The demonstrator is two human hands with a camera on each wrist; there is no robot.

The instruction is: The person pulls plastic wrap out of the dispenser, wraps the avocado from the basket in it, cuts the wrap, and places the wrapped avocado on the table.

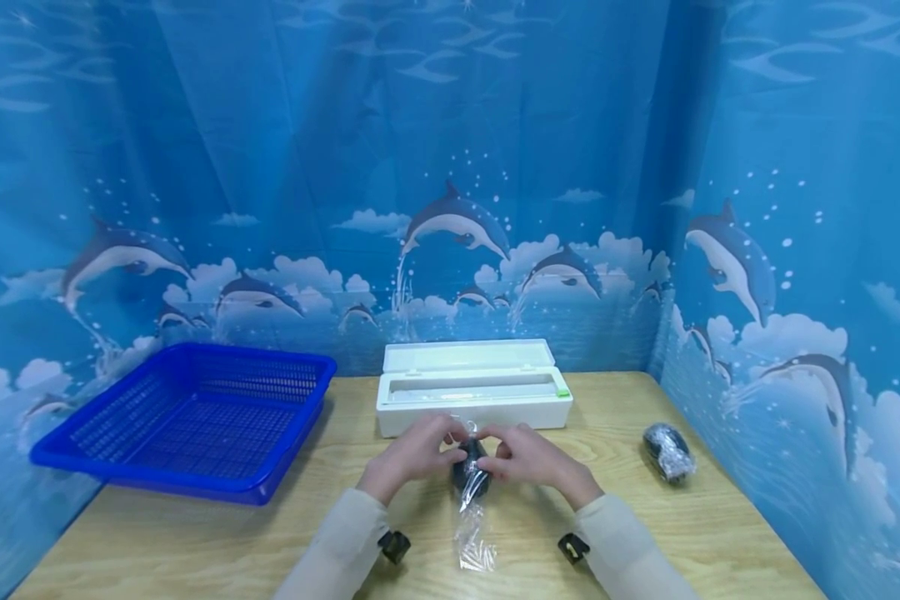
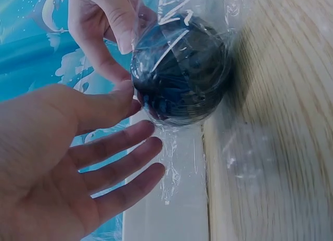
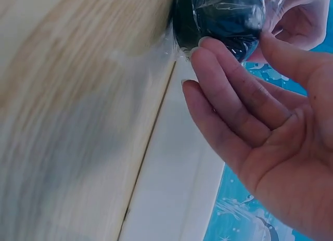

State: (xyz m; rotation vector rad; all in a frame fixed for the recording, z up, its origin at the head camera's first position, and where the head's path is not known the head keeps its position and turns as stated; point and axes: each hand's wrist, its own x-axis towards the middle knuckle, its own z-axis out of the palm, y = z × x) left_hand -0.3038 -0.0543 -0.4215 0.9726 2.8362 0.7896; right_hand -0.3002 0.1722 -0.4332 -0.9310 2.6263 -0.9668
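A dark, rounded thing in clear plastic wrap (image 1: pixel 470 471) is low over the wooden table in the head view, directly before the white box (image 1: pixel 474 416). My left hand (image 1: pixel 417 454) pinches it from the left by thumb and index finger, near its far end; the other three fingers are spread in the left wrist view. From the right, my right hand (image 1: pixel 531 457) holds the same end, thumb on the near side. Loose clear film (image 1: pixel 475 537) trails from it toward me over the table. In the right wrist view the dark surface (image 3: pixel 223 17) shines through wrinkled film.
The white box has its lid (image 1: pixel 468 356) raised at the back and a long slot along its top. A blue plastic basket (image 1: pixel 270 471) stands at the left. Another dark thing in plastic wrap (image 1: pixel 668 452) lies at the right. A dolphin-print curtain (image 1: pixel 450 125) surrounds the table.
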